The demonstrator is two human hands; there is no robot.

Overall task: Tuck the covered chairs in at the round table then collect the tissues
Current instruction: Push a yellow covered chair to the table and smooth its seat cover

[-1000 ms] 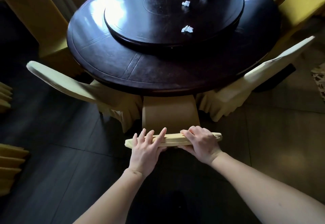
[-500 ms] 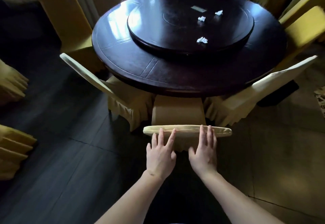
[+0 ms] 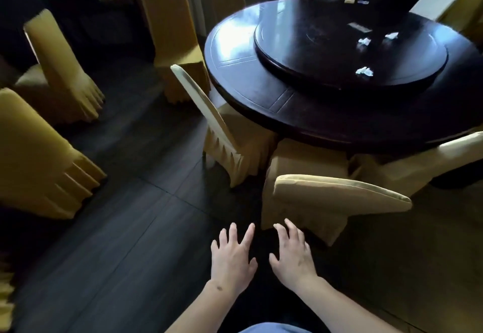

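A dark round table (image 3: 251, 82) carries a raised turntable (image 3: 300, 53) with three crumpled white tissues: one near its front rim (image 3: 364, 71), two farther back (image 3: 363, 41) (image 3: 391, 35). A yellow covered chair (image 3: 337, 193) stands tucked at the table's near edge, its backrest top just beyond my fingers. Another covered chair (image 3: 209, 113) is tucked in to its left, a third (image 3: 423, 163) to its right. My left hand (image 3: 232, 257) and my right hand (image 3: 294, 253) hover with fingers spread, apart from the chair, holding nothing.
Yellow covered chairs stand away from the table on the dark floor: one at the left edge (image 3: 34, 165), one farther back (image 3: 62, 71), one by the wall (image 3: 175, 35), another (image 3: 228, 1) behind the table. A small card (image 3: 359, 27) lies on the turntable.
Both hands let go of the near chair's backrest and drew back toward me. The view swung left, so the table now sits at upper right.
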